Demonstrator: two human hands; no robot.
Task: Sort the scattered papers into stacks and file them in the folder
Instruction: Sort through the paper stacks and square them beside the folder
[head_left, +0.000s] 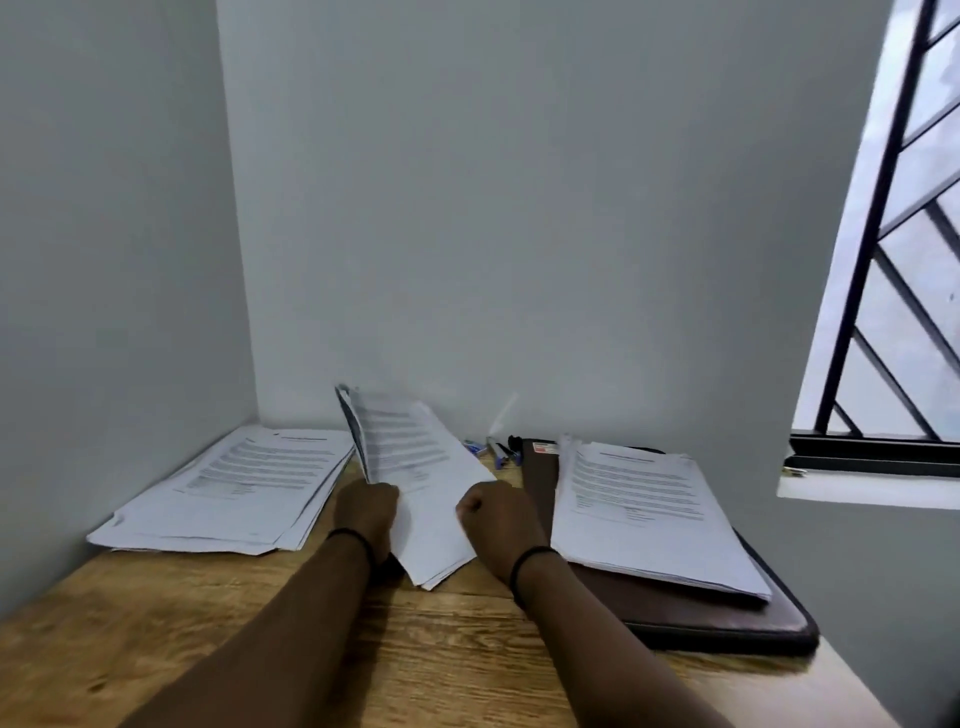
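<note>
A bundle of printed sheets (415, 467) stands tilted in the middle of the wooden desk (260, 623). My left hand (366, 506) grips its left edge, with several sheets lifted upright. My right hand (496, 512) is curled at the bundle's right edge; whether it pinches a sheet is hidden. A loose stack of papers (228, 493) lies at the left by the wall corner. A second stack (644, 514) lies on a dark brown folder (727, 618) at the right.
Pens and a small blue item (496, 449) lie against the back wall between the bundle and the folder. Walls close the desk at the left and back. A barred window (893, 260) with a sill is at the right.
</note>
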